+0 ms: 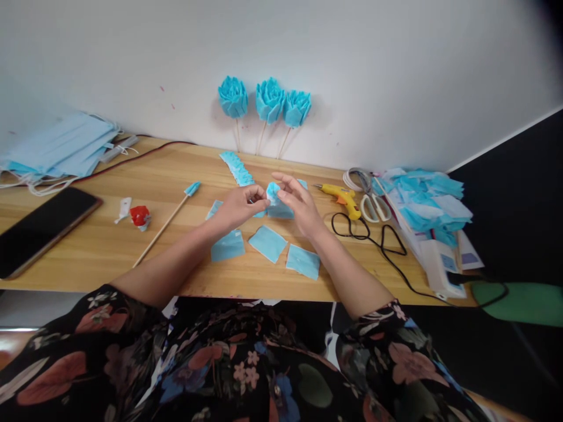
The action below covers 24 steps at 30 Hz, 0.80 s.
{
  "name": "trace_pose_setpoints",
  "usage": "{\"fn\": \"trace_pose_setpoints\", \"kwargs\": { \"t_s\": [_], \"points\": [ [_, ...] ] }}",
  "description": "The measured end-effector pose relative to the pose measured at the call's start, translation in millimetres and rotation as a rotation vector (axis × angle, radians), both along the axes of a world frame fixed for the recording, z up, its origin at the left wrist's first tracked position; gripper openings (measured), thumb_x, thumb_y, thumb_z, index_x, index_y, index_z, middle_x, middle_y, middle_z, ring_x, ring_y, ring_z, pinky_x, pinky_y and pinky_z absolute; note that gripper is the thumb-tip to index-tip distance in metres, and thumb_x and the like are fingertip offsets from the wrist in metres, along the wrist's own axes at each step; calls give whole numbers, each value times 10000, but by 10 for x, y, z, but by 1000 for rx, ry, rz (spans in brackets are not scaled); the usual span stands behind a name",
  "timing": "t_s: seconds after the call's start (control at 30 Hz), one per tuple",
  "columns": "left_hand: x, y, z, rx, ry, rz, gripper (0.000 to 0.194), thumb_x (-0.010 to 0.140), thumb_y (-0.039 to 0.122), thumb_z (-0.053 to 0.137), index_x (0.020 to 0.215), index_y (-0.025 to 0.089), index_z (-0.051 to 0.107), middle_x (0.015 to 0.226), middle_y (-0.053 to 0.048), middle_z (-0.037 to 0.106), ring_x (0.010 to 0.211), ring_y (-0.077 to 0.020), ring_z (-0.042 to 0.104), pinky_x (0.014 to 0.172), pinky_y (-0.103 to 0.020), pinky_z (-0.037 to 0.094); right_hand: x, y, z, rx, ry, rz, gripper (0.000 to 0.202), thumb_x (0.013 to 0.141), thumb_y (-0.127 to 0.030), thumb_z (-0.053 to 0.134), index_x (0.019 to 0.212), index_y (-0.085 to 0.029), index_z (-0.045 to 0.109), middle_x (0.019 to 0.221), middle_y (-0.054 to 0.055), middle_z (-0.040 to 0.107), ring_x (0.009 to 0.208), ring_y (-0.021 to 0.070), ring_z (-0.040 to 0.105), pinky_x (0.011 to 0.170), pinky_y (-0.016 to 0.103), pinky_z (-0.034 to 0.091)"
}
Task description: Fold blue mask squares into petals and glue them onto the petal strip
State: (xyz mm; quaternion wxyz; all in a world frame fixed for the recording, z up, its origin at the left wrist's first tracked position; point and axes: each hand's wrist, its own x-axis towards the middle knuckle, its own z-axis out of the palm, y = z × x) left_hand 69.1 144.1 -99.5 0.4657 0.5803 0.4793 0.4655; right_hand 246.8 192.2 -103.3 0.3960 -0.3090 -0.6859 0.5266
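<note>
Both hands meet over the middle of the table around a small blue fabric piece (272,192). My left hand (244,205) pinches its left edge, and my right hand (298,202) grips its right side between thumb and fingers. Below them lie flat blue squares, among them one in the centre (268,243) and one to the right (303,261). A crinkled blue strip (237,169) rests behind my left hand. Left of my left hand, a stick with a small blue bud (192,189) lies slantwise.
Three blue flowers on sticks (270,101) lean against the wall. On the right are a yellow glue gun (341,196), scissors (375,207), a black cord, blue scraps (426,199) and a white power strip (441,266). Leftward lie a phone (44,228), masks (61,146) and a red wrapper (140,216).
</note>
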Motion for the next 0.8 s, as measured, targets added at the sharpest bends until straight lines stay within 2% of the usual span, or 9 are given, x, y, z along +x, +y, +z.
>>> {"fn": "trace_pose_setpoints", "kwargs": {
  "t_s": [0.1,0.23,0.43,0.67,0.8],
  "points": [
    [5,1,1,5,40,16,155,775,302,672,728,177,594,712,19,579,690,-127,520,686,-283,401,2,0,6,31,-31,30,463,852,-453,689,1267,-276,591,946,4,651,896,173,591,825,334,496],
    [-3,3,17,23,-9,57,123,785,289,646,759,176,608,720,12,596,683,-127,530,676,-278,416,0,5,2,41,-34,19,454,848,-412,688,1266,-267,588,853,-17,597,820,160,564,773,316,482],
    [-1,-22,60,12,-37,61,217,814,380,648,870,172,628,783,-6,610,721,-137,544,656,-273,419,-5,-4,-2,-10,-1,-16,432,839,-335,664,1258,-260,592,859,-15,585,793,155,544,747,311,483],
    [2,15,-32,9,13,14,231,780,412,676,778,186,632,742,-1,613,696,-136,529,686,-293,400,-7,-9,-15,-21,3,-28,420,841,-390,688,1239,-274,621,890,-15,616,841,160,558,808,322,497],
    [-13,5,-5,-31,-26,3,186,780,367,668,768,187,623,721,10,607,669,-127,520,674,-287,400,11,27,-8,-119,76,-20,388,898,-464,595,1234,-273,631,898,-10,633,865,163,600,861,340,509]
  ]
}}
